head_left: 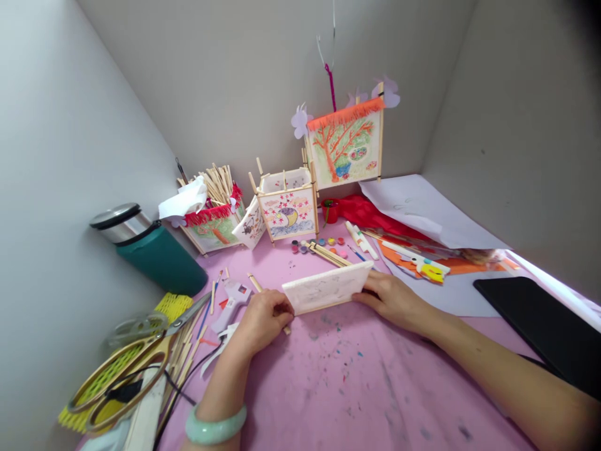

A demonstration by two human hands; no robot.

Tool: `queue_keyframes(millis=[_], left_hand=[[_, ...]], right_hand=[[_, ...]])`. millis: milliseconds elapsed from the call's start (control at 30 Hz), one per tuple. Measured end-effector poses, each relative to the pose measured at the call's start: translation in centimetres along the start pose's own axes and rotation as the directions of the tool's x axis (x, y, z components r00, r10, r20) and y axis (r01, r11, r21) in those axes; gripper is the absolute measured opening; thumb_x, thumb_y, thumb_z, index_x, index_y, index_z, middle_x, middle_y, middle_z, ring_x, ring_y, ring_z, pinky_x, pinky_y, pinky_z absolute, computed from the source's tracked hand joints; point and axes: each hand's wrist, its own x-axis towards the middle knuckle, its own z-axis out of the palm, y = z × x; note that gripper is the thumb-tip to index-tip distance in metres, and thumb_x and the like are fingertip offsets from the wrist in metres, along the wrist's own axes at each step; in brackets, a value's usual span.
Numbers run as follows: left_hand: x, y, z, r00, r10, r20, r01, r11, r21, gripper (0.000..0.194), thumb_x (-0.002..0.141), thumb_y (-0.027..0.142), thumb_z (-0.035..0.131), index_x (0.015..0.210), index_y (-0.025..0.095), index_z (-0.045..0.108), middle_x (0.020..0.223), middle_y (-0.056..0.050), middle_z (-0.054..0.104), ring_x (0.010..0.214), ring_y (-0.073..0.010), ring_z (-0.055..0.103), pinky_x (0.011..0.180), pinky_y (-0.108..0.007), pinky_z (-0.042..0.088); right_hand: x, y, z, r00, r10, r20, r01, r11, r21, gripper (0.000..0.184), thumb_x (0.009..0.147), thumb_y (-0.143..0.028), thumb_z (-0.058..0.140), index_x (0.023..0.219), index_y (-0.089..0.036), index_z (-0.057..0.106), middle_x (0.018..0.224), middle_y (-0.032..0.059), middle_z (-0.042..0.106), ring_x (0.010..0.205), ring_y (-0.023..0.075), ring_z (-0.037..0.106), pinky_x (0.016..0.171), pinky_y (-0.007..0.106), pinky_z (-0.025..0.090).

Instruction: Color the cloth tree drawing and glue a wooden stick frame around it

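Note:
Both my hands hold a flat white paper panel framed with wooden sticks (327,287) just above the pink table (347,376). My left hand (261,321), with a pale green bangle at the wrist, pinches the panel's left end. My right hand (390,299) grips its right end, fingers curled behind it. A loose wooden stick (256,284) lies beside my left hand. A white glue gun (232,299) rests just left of that hand.
Gold-handled scissors (141,360) lie on yellow mesh at the left. A teal flask (153,247) stands by the wall. Two stick lanterns (286,210) sit at the back, another lantern (347,144) hangs above. Paint pots (319,244), paper sheets and a black tablet (539,326) lie to the right.

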Motion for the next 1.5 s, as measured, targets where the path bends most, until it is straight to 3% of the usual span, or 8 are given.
queue_keyframes(millis=[233, 533, 700, 900, 1200, 1300, 1367, 1500], left_hand=[[-0.1, 0.4, -0.3, 1.000, -0.030, 0.001, 0.030, 0.999, -0.036, 0.010, 0.067, 0.020, 0.059, 0.076, 0.017, 0.062, 0.068, -0.001, 0.066, 0.061, -0.0145, 0.060, 0.058, -0.024, 0.042], [-0.1, 0.8, 0.2, 1.000, 0.003, 0.006, -0.003, 1.000, -0.006, 0.011, 0.073, 0.021, 0.055, 0.077, 0.018, 0.065, 0.064, 0.000, 0.065, 0.058, -0.0146, 0.060, 0.061, -0.025, 0.042], [-0.1, 0.7, 0.2, 0.997, -0.016, -0.077, 0.020, 0.998, 0.059, 0.010, 0.073, 0.026, 0.059, 0.075, 0.018, 0.065, 0.061, -0.002, 0.064, 0.061, -0.0163, 0.059, 0.061, -0.026, 0.042], [-0.1, 0.9, 0.4, 0.997, 0.051, -0.051, -0.047, 0.995, 0.086, 0.010, 0.073, 0.022, 0.058, 0.070, 0.019, 0.066, 0.066, -0.002, 0.065, 0.066, -0.0169, 0.059, 0.064, -0.026, 0.042], [-0.4, 1.9, 0.2, 0.984, 0.150, -0.099, -0.147, 0.989, 0.033, 0.018, 0.074, 0.019, 0.055, 0.085, 0.021, 0.070, 0.088, -0.005, 0.066, 0.083, -0.0190, 0.059, 0.072, -0.028, 0.044], [-0.5, 2.0, 0.3, 0.982, 0.139, -0.127, -0.155, 0.981, -0.121, 0.025, 0.075, 0.018, 0.053, 0.094, 0.022, 0.069, 0.095, -0.004, 0.067, 0.085, -0.0184, 0.059, 0.074, -0.028, 0.045], [-0.6, 1.9, 0.4, 0.983, 0.108, -0.146, -0.139, 0.966, -0.220, 0.024, 0.074, 0.018, 0.053, 0.092, 0.020, 0.069, 0.092, -0.004, 0.067, 0.081, -0.0174, 0.059, 0.072, -0.026, 0.046], [-0.7, 1.8, 0.8, 0.989, 0.015, -0.146, -0.073, 0.912, -0.403, 0.019, 0.075, 0.028, 0.057, 0.083, 0.013, 0.067, 0.077, -0.005, 0.063, 0.066, -0.0138, 0.055, 0.055, -0.021, 0.044]], right_hand=[[0.0, -0.7, -0.4, 1.000, 0.000, 0.005, 0.000, 1.000, -0.010, 0.019, 0.088, -0.025, 0.050, 0.097, -0.023, 0.065, 0.101, 0.0056, 0.064, 0.097, 0.0207, 0.058, 0.085, 0.034, 0.046], [-0.1, -1.0, -0.8, 1.000, 0.017, 0.005, -0.017, 1.000, 0.018, 0.013, 0.085, -0.027, 0.054, 0.090, -0.022, 0.065, 0.094, 0.0044, 0.063, 0.090, 0.0202, 0.058, 0.080, 0.032, 0.046], [-0.3, -1.1, -1.1, 0.998, 0.055, 0.001, -0.055, 0.997, 0.050, 0.010, 0.084, -0.024, 0.054, 0.085, -0.019, 0.062, 0.088, 0.0041, 0.060, 0.081, 0.0178, 0.058, 0.073, 0.028, 0.046], [-0.3, -0.8, -0.5, 1.000, -0.026, 0.010, 0.026, 1.000, 0.016, 0.014, 0.088, -0.025, 0.051, 0.095, -0.022, 0.063, 0.098, 0.0046, 0.060, 0.092, 0.0183, 0.057, 0.081, 0.030, 0.045], [-0.1, -1.9, -2.1, 1.000, -0.015, -0.017, 0.011, 0.970, -0.242, 0.013, 0.085, -0.027, 0.053, 0.083, -0.018, 0.062, 0.088, 0.0078, 0.062, 0.087, 0.0221, 0.054, 0.079, 0.035, 0.040], [0.2, -2.8, -4.0, 0.995, 0.086, -0.042, -0.089, 0.993, -0.079, 0.010, 0.082, -0.026, 0.055, 0.078, -0.019, 0.060, 0.078, 0.0034, 0.061, 0.074, 0.0181, 0.055, 0.068, 0.030, 0.040], [0.5, -3.4, -5.2, 0.981, 0.184, -0.065, -0.170, 0.969, 0.178, 0.010, 0.078, -0.028, 0.059, 0.081, -0.019, 0.060, 0.076, 0.0007, 0.061, 0.068, 0.0152, 0.055, 0.062, 0.027, 0.040], [1.1, -4.4, -6.1, 0.930, 0.350, -0.116, -0.171, 0.688, 0.706, 0.031, 0.070, -0.031, 0.068, 0.097, -0.020, 0.057, 0.083, -0.0002, 0.060, 0.062, 0.0111, 0.055, 0.057, 0.025, 0.043]])
